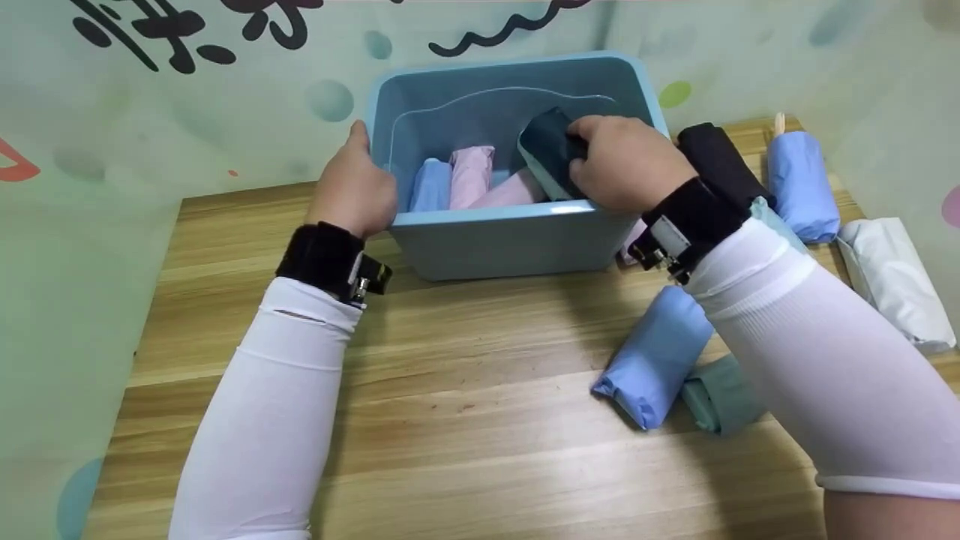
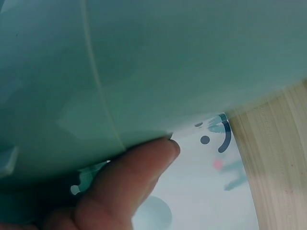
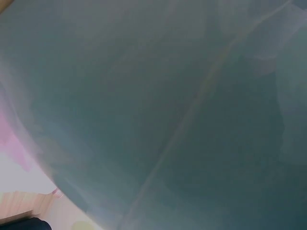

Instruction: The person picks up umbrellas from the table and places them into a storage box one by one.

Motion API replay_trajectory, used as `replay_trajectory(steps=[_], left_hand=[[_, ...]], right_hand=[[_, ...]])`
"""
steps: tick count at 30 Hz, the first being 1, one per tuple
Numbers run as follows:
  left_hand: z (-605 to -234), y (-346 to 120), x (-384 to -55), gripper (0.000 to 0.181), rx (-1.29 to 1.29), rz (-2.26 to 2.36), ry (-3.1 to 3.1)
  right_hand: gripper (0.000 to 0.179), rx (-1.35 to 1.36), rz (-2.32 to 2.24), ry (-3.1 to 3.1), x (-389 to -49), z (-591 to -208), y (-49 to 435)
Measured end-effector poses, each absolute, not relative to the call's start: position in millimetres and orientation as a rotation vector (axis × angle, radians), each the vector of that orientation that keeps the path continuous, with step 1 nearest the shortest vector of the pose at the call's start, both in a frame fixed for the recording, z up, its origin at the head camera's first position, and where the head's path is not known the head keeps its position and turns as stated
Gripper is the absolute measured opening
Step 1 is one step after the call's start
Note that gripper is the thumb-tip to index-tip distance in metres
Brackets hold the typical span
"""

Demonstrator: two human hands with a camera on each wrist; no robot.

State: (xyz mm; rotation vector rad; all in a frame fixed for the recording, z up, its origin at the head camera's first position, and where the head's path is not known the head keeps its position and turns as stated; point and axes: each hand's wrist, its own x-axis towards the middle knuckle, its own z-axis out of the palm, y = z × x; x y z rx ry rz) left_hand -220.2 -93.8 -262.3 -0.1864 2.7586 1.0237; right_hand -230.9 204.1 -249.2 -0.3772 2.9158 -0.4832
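Patterned wall (image 1: pixel 255 127) is rising behind a wooden table (image 1: pixel 465 427), and near it a blue bin (image 1: pixel 510 247) is standing upright. On one side, the left hand (image 1: pixel 352 187) is gripping the bin's near left corner, one finger (image 2: pixel 139 167) lying along the outer wall; how all the others are lying, I cannot tell. Across the bin, the right hand (image 1: pixel 630 165) is pinching a dark teal bundle (image 1: pixel 555 150) between thumb and fingers, and that bundle is tilting inside the bin, right beside two pink bundles (image 1: pixel 471 176) and a small blue bundle (image 1: pixel 432 185). Out to the right, a black bundle (image 1: pixel 720 161), a white bundle (image 1: pixel 896 281) and a green bundle (image 1: pixel 724 397) are lying on the tabletop.
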Motion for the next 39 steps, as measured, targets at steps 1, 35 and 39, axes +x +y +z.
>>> replay_trajectory(steps=[1,35,39], left_hand=[[-262.2,-93.6,-220.1,0.078,-0.189,1.028,2.757],[-259.4,-92.8,-221.7,0.078,-0.209,1.019,2.747],[-260.1,-92.2,-222.1,0.079,-0.226,1.019,2.74]], right_hand=[[0.055,-0.378,-0.489,2.919,-230.9,-249.3,204.2],[0.052,-0.323,-0.777,3.021,-227.1,-251.0,206.9],[0.048,-0.322,-0.955,3.06,-223.8,-252.7,209.1]])
